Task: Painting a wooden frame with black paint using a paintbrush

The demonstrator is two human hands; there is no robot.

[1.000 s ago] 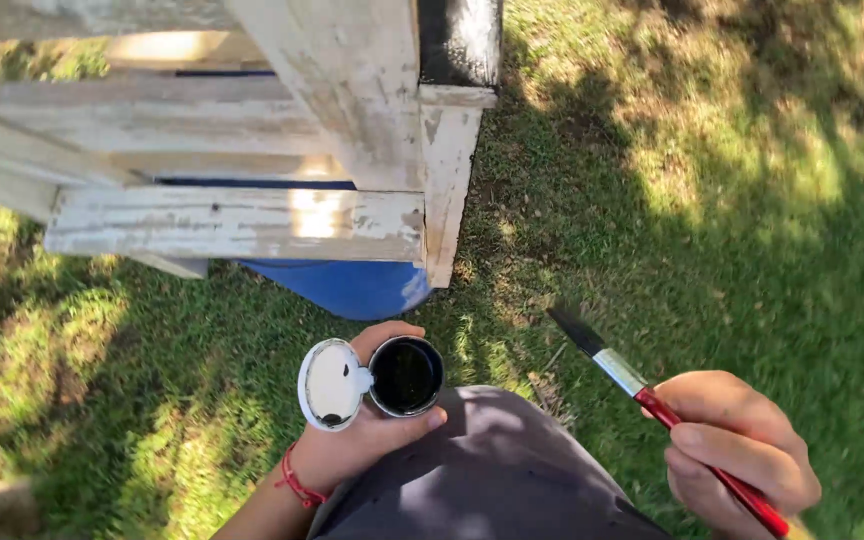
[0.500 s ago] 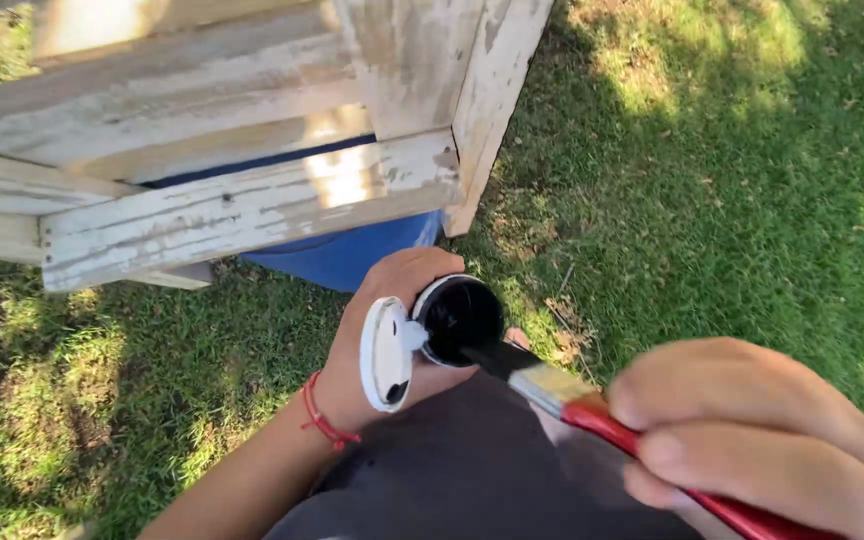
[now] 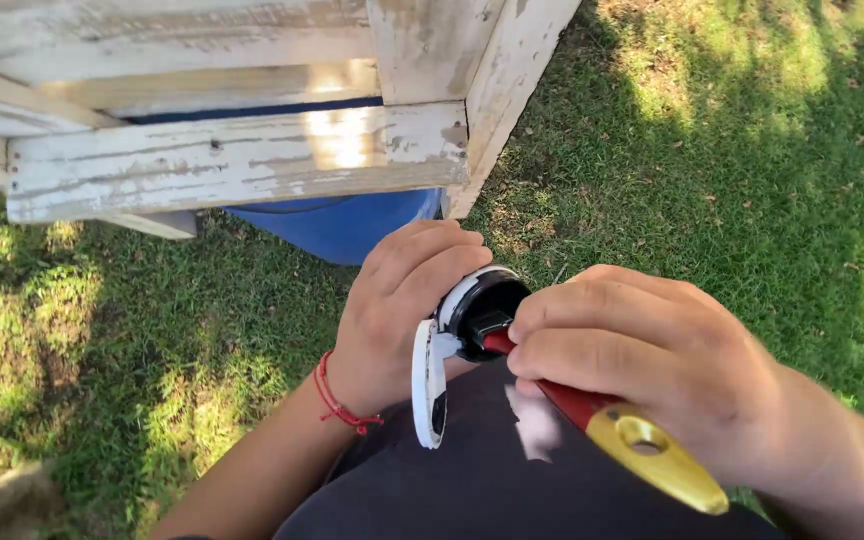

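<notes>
Paintbrush (image 3: 592,410), red handle with a yellow end, was gripped in the right hand (image 3: 642,360); its tip had gone down into the small black paint pot (image 3: 482,305), where a second before it was held clear to the right. Left hand (image 3: 402,310), red cord at the wrist (image 3: 337,400), was clasped round that pot, white hinged lid (image 3: 429,385) hanging open. Dark trouser leg (image 3: 472,480) lay beneath. Beyond, weathered white wooden frame (image 3: 242,165) had come nearer in view; blue barrel (image 3: 337,225) under it; grass (image 3: 732,150) around.
</notes>
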